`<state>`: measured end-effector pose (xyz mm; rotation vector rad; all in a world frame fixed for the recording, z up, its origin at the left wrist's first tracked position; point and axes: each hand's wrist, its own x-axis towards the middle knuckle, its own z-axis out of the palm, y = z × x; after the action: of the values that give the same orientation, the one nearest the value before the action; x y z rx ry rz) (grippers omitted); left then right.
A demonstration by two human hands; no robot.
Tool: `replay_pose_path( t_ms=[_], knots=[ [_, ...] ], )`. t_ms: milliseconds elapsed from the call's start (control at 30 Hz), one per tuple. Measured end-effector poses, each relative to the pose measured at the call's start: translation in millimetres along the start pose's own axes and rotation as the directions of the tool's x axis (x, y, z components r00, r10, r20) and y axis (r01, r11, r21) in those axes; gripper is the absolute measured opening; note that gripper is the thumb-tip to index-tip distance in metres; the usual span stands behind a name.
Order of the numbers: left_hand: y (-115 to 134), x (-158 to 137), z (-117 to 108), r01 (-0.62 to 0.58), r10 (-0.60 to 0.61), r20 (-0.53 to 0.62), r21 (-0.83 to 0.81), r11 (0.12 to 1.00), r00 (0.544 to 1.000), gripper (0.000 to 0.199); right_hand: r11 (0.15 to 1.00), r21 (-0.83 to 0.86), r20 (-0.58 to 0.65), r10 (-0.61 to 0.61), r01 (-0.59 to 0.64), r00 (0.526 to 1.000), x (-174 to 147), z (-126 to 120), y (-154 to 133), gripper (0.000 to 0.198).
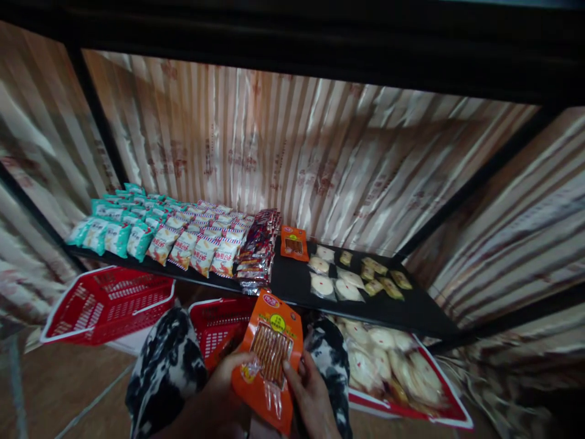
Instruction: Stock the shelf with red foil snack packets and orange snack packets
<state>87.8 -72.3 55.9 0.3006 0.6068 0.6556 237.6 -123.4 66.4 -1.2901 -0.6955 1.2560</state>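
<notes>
– state your grip and location.
– your left hand [225, 383] and right hand [313, 390] grasp the orange packet [272, 350] by its sides, at the lower centre of the frame; a similar packet [294, 244] lies on the black shelf [291, 280], mid-frame.

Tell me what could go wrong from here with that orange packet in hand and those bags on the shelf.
1. The left grip and right grip hold the orange packet by its sides; if either loosens, it might slip down.
2. The shiny packets reach the front edge of the shelf, so a bump could spill some.
3. The front white bags stand near that edge too, and a knock might tip one off.
</notes>
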Motion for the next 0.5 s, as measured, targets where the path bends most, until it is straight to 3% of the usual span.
replay_pose_path(
  t_ms=[167,300,400,500],
  knots=[
    [17,21,35,-0.135,0.134,0.087,0.014,0.991,0.987,0.041,0.999,0.036,-0.147,-0.016,0.022,0.989,24,-18,-10,0.064],
    [33,50,63,-0.147,0.130,0.125,0.137,0.980,0.984,0.038,0.996,0.077,-0.176,-0.021,0.035,0.984,59,-40,-31,0.079],
    [39,88,77,-0.192,0.190,0.034,0.234,0.953,0.981,0.040,0.997,0.053,-0.164,-0.049,0.059,0.985,96,-54,-54,0.086],
    [43,138,90,-0.255,0.322,-0.118,0.388,0.886,0.939,0.043,0.997,-0.006,-0.137,-0.079,0.079,0.987,142,-65,-74,0.085]
  ],
)
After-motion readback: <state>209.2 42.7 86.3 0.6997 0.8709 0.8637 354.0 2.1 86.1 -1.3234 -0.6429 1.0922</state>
